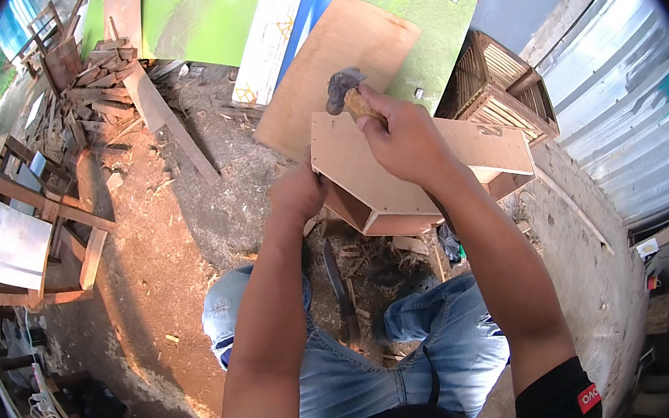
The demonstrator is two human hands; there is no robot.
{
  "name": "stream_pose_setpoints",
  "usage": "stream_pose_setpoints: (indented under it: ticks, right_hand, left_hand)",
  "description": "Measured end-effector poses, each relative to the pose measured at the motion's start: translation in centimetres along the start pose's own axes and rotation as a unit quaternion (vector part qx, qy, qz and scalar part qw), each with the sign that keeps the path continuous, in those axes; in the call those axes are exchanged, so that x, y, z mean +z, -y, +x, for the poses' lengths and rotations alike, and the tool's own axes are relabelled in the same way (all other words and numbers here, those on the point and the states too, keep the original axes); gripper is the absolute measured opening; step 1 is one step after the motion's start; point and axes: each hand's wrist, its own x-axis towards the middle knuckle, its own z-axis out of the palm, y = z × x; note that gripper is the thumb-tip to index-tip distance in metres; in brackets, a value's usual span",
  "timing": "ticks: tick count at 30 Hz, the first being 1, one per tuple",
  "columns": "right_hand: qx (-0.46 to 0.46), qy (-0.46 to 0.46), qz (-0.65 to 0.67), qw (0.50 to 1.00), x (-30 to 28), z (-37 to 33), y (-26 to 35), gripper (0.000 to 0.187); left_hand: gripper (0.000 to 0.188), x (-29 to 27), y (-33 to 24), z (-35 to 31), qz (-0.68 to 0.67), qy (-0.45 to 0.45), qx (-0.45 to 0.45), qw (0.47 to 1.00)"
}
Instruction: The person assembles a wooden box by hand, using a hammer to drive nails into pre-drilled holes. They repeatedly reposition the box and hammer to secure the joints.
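Observation:
My right hand [405,139] is wrapped round the short wooden handle of a hammer [344,88]. Its dark head is raised over the far left end of a plywood box [365,185]. Small nail or screw heads dot the box's top panel, and its near side is partly open. My left hand [298,192] is closed on the box's left edge; its fingertips are hidden behind that edge. A long dark blade [335,271] with a handle lies on the ground between my legs, below the box.
A loose plywood sheet [319,70] leans against green panels [197,18] ahead. Scrap wood [102,91] is heaped at the far left, near a broken wooden frame [62,207]. A slatted crate [503,91] and corrugated metal wall [627,93] stand on the right.

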Motion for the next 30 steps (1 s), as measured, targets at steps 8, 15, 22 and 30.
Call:
stream_pose_setpoints:
  ticks: [8,15,22,30]
  right_hand:
    - [-0.03,-0.003,-0.045,0.999,-0.2,1.0,-0.1,0.044]
    - [-0.106,-0.035,-0.081,0.99,0.9,0.9,-0.7,0.043]
    - [-0.085,-0.048,-0.063,0.993,0.8,0.6,-0.1,0.046]
    - [-0.076,-0.145,0.053,0.985,0.5,0.4,0.8,0.046]
  left_hand:
    - [0.058,0.9,0.6,0.1,-0.027,-0.015,0.034,0.999]
    - [0.058,0.5,0.1,-0.3,-0.034,-0.015,0.02,0.999]
    - [0.052,0.3,0.0,-0.4,-0.054,-0.019,0.003,0.998]
    - [0.051,0.2,0.1,-0.5,-0.07,-0.016,0.012,0.997]
